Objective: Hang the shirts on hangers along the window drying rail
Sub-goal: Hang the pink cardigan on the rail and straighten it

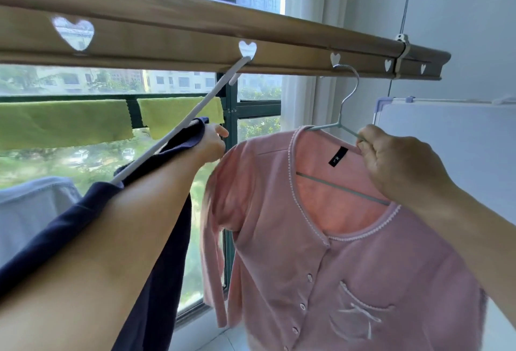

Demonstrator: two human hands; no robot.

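Observation:
A pink buttoned shirt (pixel 335 253) hangs on a pale green hanger (pixel 339 124), whose metal hook sits in a heart-shaped hole of the wooden drying rail (pixel 178 38). My right hand (pixel 396 161) pinches the hanger's right shoulder at the collar. My left hand (pixel 213 142) reaches to the pink shirt's left shoulder; its fingers are hidden behind the fabric. A navy shirt (pixel 156 253) on a white hanger (pixel 178 130) hooked in another heart hole lies over my left forearm.
Two green cloths (pixel 64 122) hang on the window's dark bar behind. A light blue garment (pixel 30 211) hangs at far left. A white curtain (pixel 304 43) and a white rack (pixel 446 133) stand at the right. More heart holes show along the rail.

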